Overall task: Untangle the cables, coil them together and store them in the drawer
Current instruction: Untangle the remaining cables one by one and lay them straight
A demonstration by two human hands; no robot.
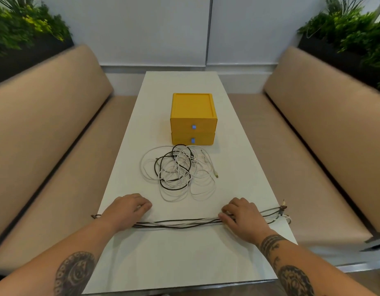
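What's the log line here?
left hand rests on table | right hand rests on straightened cables | tangled cables untouched | yellow drawer unit closed

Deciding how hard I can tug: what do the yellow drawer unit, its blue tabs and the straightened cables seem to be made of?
The yellow drawer unit: matte, sharp-edged panels, probably coated board or plastic. Its blue tabs: too small to tell, perhaps fabric or plastic. The straightened cables: thin, limp, black and white, likely rubbery plastic jackets.
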